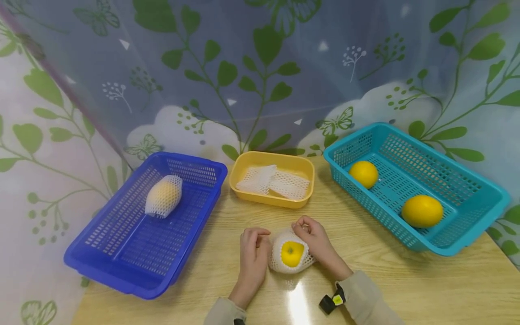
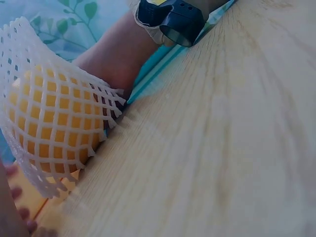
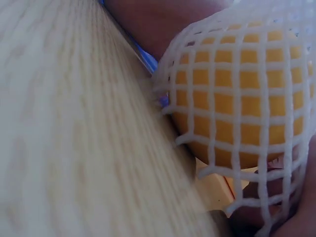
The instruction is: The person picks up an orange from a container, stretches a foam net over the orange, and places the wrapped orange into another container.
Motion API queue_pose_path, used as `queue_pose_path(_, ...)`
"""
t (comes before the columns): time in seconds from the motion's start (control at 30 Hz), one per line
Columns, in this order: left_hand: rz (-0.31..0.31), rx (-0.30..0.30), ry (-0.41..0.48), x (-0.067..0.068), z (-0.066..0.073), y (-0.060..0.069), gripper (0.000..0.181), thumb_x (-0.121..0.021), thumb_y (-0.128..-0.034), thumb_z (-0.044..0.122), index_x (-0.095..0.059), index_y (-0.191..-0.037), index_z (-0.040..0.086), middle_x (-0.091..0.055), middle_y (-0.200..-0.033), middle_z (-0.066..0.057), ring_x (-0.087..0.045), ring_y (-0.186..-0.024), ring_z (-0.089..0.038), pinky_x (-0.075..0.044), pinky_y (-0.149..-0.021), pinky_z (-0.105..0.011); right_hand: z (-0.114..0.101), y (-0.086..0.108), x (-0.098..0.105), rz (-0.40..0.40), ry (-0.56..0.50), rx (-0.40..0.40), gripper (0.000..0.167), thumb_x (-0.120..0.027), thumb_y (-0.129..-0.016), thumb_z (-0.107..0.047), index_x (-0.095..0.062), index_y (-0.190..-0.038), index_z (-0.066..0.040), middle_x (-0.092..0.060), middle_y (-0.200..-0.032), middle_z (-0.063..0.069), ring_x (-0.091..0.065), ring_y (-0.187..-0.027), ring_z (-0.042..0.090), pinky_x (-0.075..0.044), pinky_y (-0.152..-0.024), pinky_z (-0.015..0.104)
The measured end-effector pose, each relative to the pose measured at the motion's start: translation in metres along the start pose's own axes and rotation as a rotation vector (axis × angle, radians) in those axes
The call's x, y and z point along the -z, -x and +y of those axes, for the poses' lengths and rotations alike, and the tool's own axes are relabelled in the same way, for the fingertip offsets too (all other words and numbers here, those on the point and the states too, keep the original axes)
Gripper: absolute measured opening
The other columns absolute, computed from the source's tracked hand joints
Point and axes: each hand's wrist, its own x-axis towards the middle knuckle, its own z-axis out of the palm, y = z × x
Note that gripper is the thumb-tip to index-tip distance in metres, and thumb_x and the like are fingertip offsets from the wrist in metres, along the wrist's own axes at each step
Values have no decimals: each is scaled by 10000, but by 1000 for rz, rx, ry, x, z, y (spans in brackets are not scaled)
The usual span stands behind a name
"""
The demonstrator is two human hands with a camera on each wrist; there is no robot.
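A round yellow fruit sits on the table in a white foam net sleeve, its dimpled end showing through the sleeve's opening. My right hand pinches the sleeve's rim at the far right side. On the other side, my left hand is held close beside the sleeve, fingers loosely bent, with no visible grip on it. The left wrist view shows the netted fruit with the left fingers blurred at the lower left corner. In the right wrist view, mesh stretches over the fruit, close to the right fingers.
A blue basket on the left holds one netted fruit. Behind the hands, a yellow tray contains flat foam nets. Two bare yellow fruits lie in the teal basket at right. A patterned curtain hangs behind.
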Motion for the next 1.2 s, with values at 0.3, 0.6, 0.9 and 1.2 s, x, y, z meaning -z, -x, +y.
queue_pose_path(0.3,-455,-176,126,2,6,5,872,-595,-884,648,-294,-1497,107,-311,-1524,-47,-285,-1372,-249,-279,-1106,-527,32,-8,-2,15,-32,-21,169,-554,-1002,-71,-552,-872,37,-444,-545,-34,-412,-481,42,-357,-466,185)
queue_pose_path(0.6,-455,-29,-3,-4,6,7,969,-912,-679,349,-342,-1457,253,-421,-1364,18,-393,-1217,-168,-378,-1020,-436,43,-10,-5,93,27,-39,188,-628,-971,-148,-567,-839,-28,-458,-565,-5,-421,-514,85,-350,-488,200)
queue_pose_path(0.9,-426,-30,-76,-2,6,6,975,-941,-622,333,-390,-1426,278,-476,-1355,82,-391,-1209,-144,-327,-1016,-432,43,-10,-3,109,199,-34,163,-659,-951,-140,-612,-816,-60,-506,-585,-7,-456,-545,116,-391,-527,228)
queue_pose_path(1.2,-343,142,217,-2,7,5,927,-920,-678,265,-354,-1412,273,-532,-1317,39,-539,-1168,-171,-441,-1012,-373,42,-10,-4,-70,-35,-64,246,-494,-1031,-140,-677,-1020,23,-684,-917,90,-607,-830,163,-512,-743,270)
